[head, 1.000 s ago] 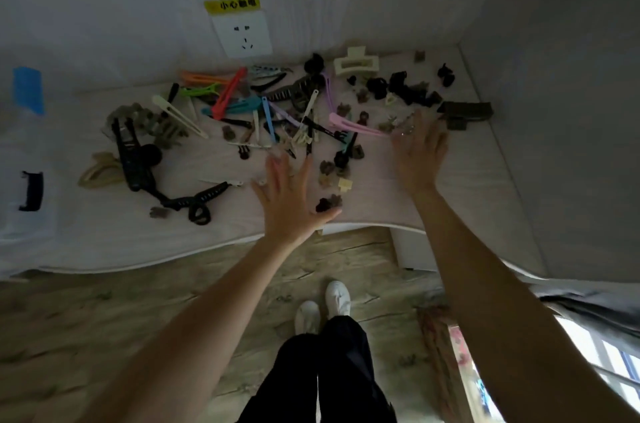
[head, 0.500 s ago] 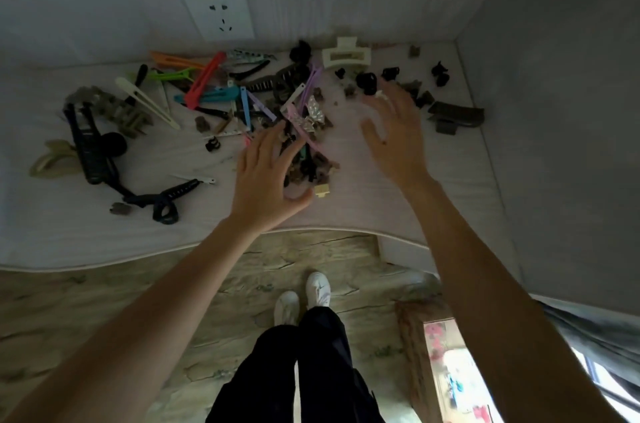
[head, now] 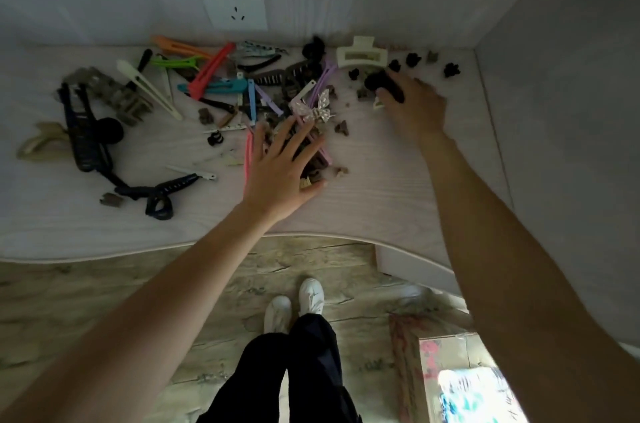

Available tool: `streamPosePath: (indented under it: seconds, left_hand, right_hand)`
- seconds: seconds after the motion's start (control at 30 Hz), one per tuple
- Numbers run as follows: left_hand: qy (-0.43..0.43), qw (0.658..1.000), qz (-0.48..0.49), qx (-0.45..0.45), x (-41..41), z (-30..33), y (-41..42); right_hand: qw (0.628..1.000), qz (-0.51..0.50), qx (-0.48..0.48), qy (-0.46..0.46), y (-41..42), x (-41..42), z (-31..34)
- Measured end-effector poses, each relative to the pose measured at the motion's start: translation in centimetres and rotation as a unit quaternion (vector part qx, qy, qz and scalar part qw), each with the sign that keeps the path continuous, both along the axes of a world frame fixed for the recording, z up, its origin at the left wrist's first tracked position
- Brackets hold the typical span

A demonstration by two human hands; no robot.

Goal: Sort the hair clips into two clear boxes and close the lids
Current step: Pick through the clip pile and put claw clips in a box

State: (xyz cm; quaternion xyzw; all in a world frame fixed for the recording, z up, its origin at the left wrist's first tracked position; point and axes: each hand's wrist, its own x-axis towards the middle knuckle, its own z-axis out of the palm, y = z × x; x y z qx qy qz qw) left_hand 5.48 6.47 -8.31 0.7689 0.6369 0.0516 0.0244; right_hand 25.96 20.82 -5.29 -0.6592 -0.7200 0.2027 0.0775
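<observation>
My left hand (head: 277, 168) lies flat, fingers spread, on a heap of small hair clips (head: 313, 168) on the pale table (head: 377, 200), gripping nothing. My right hand (head: 414, 103), further out and to the right, curls around a dark clip (head: 382, 84). Long coloured clips (head: 211, 70) lie scattered beyond and left of my left hand.

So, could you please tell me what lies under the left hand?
Small brown clips and a pink clip poke out around the left hand; anything beneath the palm is covered.
</observation>
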Motion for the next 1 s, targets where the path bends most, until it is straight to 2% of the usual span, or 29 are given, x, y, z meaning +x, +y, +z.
streamPosePath:
  seconds: [0.13,0.2,0.3,0.37,0.43,0.5,0.57,0.67,0.77,0.87,1.0]
  left_hand:
    - [-0.007,0.999,0.038,0.018,-1.0,-0.1,-0.4]
    - [-0.026,0.997,0.066,0.031,-1.3,0.0,-0.7]
    - [-0.048,0.994,0.084,0.05,-1.0,0.4,-1.1]
    - [-0.048,0.994,0.068,0.066,-0.3,0.8,-0.8]
    - [-0.048,0.995,0.033,0.08,0.8,1.1,0.0]
    - [-0.042,0.995,-0.003,0.094,2.1,1.3,1.2]
    - [-0.017,0.994,-0.028,0.102,3.2,0.9,2.2]
    - [0.027,0.993,-0.036,0.107,3.5,0.3,3.1]
    - [0.036,0.991,-0.03,0.125,2.5,0.0,3.1]
    - [0.037,0.99,-0.028,0.135,1.5,-0.3,2.5]
    - [0.018,0.99,-0.029,0.135,0.4,-0.1,2.1]
  right_hand:
    - [0.996,0.02,-0.04,0.079,-2.1,-6.1,-0.2]
    - [0.989,0.061,-0.072,0.117,-3.5,-7.7,-0.2]
    - [0.965,0.086,-0.095,0.231,-4.9,-7.3,1.1]
    - [0.972,0.118,-0.016,0.202,-4.9,-5.6,2.1]
    - [0.976,0.073,0.104,0.175,-3.2,-2.9,2.8]
    - [0.977,0.016,0.168,0.127,-0.3,0.4,1.9]
    - [0.986,-0.032,0.148,0.068,2.8,2.7,0.6]
    - [0.993,-0.1,0.04,0.053,5.7,2.9,-1.1]
    - [0.997,-0.079,-0.02,0.009,6.0,0.0,-1.7]
    - [0.999,-0.006,-0.011,0.05,5.0,-3.4,-1.9]
    - [0.981,0.044,-0.035,0.186,3.0,-6.4,-2.1]
